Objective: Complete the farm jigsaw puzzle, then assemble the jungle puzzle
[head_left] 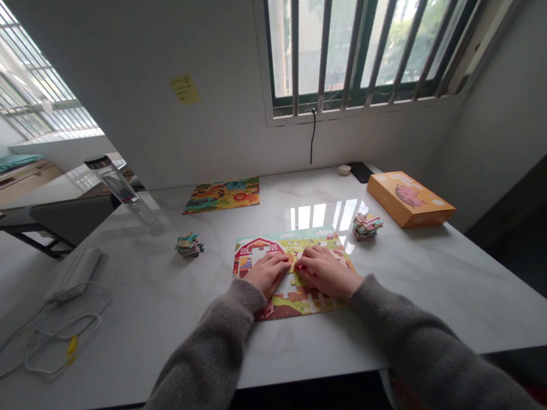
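Note:
A farm jigsaw puzzle (316, 299) with a red barn lies on the white marbled table, with gaps in its middle and in the barn. Over its left half rests my left hand (268, 273), fingers together and fingertips at the puzzle's centre. My right hand (326, 270) bends over the right half, its fingertips pressed down near the same spot. Anything under the fingertips is too small to make out. One stack of puzzle pieces (189, 245) stands to the left of the puzzle, and another stack (367, 226) to its right.
An animal picture puzzle (224, 195) lies at the back. An orange box (408, 199), a black phone (361, 172) and a small white case (344, 170) are at the right. On the left are a glass bottle (119, 179) and a white power strip (73, 273) with coiled cable.

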Tool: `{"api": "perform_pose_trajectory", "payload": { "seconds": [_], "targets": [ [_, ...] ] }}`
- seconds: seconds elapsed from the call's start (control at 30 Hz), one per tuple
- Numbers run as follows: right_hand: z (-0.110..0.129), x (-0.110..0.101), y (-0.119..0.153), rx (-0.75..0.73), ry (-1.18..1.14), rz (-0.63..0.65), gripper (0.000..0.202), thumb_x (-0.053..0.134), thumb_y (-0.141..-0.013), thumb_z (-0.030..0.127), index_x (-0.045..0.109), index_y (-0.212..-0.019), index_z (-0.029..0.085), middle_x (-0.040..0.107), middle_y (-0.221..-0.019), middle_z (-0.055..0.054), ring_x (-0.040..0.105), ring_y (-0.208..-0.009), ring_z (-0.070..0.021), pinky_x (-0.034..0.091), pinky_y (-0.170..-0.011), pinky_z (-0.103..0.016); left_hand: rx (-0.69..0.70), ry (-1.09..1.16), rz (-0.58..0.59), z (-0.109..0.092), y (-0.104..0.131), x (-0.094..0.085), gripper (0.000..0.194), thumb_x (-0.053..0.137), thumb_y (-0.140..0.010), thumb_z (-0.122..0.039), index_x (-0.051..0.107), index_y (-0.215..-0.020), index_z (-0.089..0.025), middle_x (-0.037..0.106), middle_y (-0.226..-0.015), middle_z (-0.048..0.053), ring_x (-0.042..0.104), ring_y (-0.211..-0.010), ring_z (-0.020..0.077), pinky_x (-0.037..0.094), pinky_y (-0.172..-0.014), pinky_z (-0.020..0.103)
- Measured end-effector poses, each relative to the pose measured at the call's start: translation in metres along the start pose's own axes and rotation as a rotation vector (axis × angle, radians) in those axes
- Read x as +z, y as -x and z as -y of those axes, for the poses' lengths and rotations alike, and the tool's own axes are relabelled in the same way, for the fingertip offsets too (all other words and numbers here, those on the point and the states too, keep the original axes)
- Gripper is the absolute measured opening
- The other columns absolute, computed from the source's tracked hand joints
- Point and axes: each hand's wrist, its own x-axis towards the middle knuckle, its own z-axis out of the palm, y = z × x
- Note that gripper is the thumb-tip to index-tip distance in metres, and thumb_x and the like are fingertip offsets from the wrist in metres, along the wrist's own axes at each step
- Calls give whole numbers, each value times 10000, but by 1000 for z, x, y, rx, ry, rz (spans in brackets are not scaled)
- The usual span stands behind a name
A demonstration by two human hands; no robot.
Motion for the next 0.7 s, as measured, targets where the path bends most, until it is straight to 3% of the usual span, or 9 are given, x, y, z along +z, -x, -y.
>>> {"api": "perform_pose_trajectory", "payload": {
  "seconds": [0.27, 0.4, 0.53, 0.6, 0.7],
  "targets": [
    [-3, 4, 0, -30, -66, -45, 193, 512, -989, 206, 688, -1067, 211, 632, -995, -78, 543, -982, -220, 431, -871, -345, 20, 18, -40, 11, 4, -5, 292, 510, -915, -133, 675, -1146, -203, 662, -1217, 90, 566, -1161, 237, 488, -1046, 437],
    [-22, -6, 1, -2, -139, -213, 224, 486, -969, 155, 672, -1081, 209, 653, -977, -79, 563, -949, -226, 440, -875, -363, -26, -2, -174, 21, 9, -10, 243, 535, -906, -173, 704, -1077, -212, 695, -1064, 84, 596, -1023, 246, 497, -966, 445],
    [-66, -30, 14, 201, -12, -471, 226, 480, -952, 188, 665, -1081, 188, 625, -1003, -102, 545, -981, -261, 411, -928, -405, -18, -15, -222, 23, 10, -10, 226, 526, -904, -174, 711, -1027, -212, 683, -991, 76, 598, -959, 236, 500, -912, 414],
    [-91, -38, 25, 366, 110, -531, 231, 487, -941, 218, 667, -1079, 175, 602, -1052, -119, 524, -1015, -282, 393, -934, -419, -1, -24, -211, 22, 9, -9, 227, 528, -898, -169, 713, -1023, -212, 680, -985, 77, 595, -945, 237, 497, -890, 407],
    [-122, -41, 41, 590, 248, -497, 254, 537, -921, 324, 664, -1074, 167, 555, -1083, -139, 500, -1055, -309, 390, -893, -411, -1, -27, -189, 21, 9, -8, 247, 528, -895, -161, 714, -1047, -218, 676, -990, 77, 591, -941, 237, 492, -873, 399]
  ]
}}
